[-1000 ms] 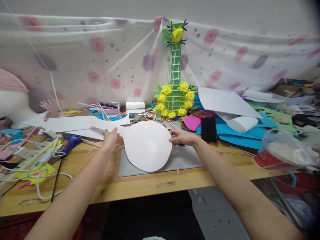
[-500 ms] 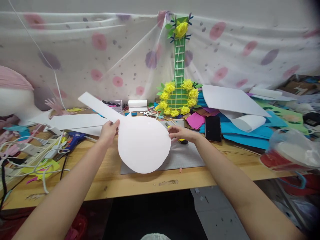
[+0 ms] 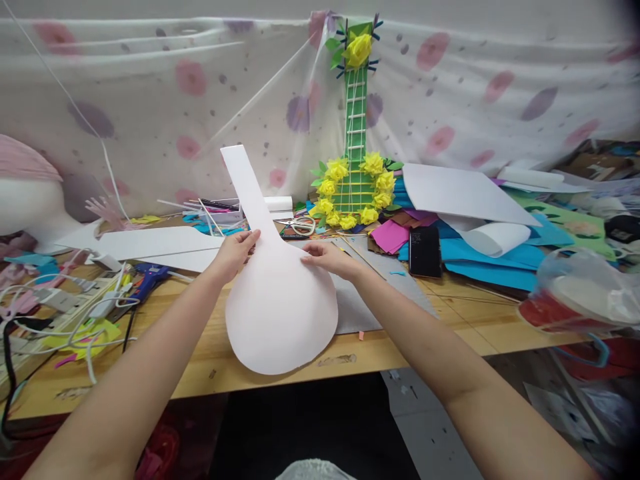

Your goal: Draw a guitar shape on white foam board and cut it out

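A white lute-shaped board cutout (image 3: 283, 307), with a rounded body and a long straight neck, is tilted over the front of the wooden table (image 3: 200, 363). My left hand (image 3: 237, 253) pinches its left edge where the neck widens into the body. On the opposite shoulder, my right hand (image 3: 327, 259) grips the right edge, its thumb hidden or partly so. Partly under the cutout lies a grey cutting mat (image 3: 357, 317). Behind stands a green paper lute (image 3: 356, 133) trimmed with yellow paper flowers and strung with white strings.
A blue glue gun (image 3: 149, 279) and tangled white cables lie at left beside a power strip (image 3: 83, 300). Scissors (image 3: 301, 227) rest behind the cutout. A black phone (image 3: 425, 252), blue sheets (image 3: 487, 263) and a bagged red container (image 3: 565, 303) are at right.
The cutout has turned so its neck points more upright, and its round body has come closer to me. My right hand has moved left and up to the cutout's shoulder.
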A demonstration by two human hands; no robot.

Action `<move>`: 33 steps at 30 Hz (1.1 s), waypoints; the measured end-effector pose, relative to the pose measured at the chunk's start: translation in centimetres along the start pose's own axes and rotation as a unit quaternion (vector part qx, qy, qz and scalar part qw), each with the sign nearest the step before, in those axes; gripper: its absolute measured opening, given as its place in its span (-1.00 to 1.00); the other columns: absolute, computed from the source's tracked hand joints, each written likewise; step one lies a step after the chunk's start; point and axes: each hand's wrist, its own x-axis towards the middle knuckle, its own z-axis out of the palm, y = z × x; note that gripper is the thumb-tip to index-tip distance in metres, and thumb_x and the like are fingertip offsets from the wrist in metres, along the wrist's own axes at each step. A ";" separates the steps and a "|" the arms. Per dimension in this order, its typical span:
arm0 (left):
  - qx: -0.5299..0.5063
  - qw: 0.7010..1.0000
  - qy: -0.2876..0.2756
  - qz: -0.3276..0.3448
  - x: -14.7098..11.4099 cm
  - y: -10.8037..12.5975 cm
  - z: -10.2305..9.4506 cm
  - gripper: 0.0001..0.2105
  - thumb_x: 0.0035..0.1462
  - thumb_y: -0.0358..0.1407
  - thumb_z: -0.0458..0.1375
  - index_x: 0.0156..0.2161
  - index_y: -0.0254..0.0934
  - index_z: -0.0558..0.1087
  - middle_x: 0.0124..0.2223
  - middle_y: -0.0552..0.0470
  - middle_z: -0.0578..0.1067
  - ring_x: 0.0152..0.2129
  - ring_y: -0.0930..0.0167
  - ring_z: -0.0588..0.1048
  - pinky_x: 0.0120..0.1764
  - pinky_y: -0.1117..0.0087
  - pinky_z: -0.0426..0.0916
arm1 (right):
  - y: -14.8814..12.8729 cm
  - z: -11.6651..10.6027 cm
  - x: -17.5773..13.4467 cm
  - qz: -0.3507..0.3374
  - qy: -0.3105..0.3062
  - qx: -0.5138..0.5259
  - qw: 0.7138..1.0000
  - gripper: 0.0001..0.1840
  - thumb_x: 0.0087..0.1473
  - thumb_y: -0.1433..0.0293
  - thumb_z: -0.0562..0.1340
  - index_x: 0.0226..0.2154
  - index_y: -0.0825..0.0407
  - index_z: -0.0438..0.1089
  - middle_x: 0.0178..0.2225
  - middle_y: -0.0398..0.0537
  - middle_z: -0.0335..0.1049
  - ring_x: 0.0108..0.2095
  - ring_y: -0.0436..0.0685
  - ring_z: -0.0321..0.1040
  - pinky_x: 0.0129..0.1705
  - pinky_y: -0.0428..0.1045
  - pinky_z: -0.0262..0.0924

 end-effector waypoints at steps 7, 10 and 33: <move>-0.011 0.997 -0.058 -0.059 -0.5 -0.2 -1.5 -0.69 -0.33 -0.17 0.38 -0.44 -0.32 0.52 -0.55 0.06 0.47 -0.67 0.53 0.37 -0.62 0.53 0.24 | 0.3 0.3 0.2 -0.003 0.030 0.071 0.997 -0.74 -0.15 0.32 0.29 -0.34 0.06 0.36 -0.33 -0.15 0.42 -0.33 -0.01 0.31 -0.26 -0.09 0.18; -0.043 0.996 -0.055 -0.059 -0.5 -1.0 -1.8 -0.59 -0.39 -0.13 0.40 -0.36 -0.31 0.54 -0.45 0.00 0.54 -0.58 0.46 0.44 -0.52 0.48 0.32 | 0.3 0.4 0.1 -0.004 0.061 0.093 0.994 -0.73 -0.20 0.29 0.32 -0.38 0.05 0.35 -0.39 -0.17 0.41 -0.38 -0.01 0.29 -0.31 -0.09 0.16; 0.222 0.973 0.056 0.017 -1.2 -2.2 -1.7 -0.76 -0.08 -0.14 0.10 -0.50 -0.28 0.47 -0.44 0.03 0.52 -0.38 0.31 0.44 -0.36 0.41 0.24 | 2.3 -0.7 0.5 0.035 0.144 0.124 0.981 -0.64 -0.20 0.12 0.31 -0.39 0.04 0.40 -0.42 -0.15 0.42 -0.45 -0.03 0.27 -0.39 -0.11 0.14</move>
